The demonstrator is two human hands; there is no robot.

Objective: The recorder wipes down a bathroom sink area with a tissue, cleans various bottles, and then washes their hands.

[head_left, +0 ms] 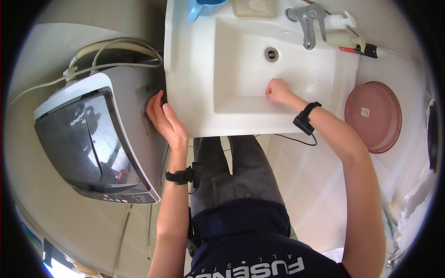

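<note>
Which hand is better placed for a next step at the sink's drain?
Probably the right hand: it is over the sink, near the drain. The left hand is outside, beside the washing machine.

Between one and two o'clock, the right hand (279, 91) curls its fingers under, hiding its palm and anything inside. At twelve, the top edge crops the blue cup (207, 5). At eight, the washing machine's (132, 102) buttons (115, 199) are too small to read; rim clutter (34, 243) blurs beyond.
</note>
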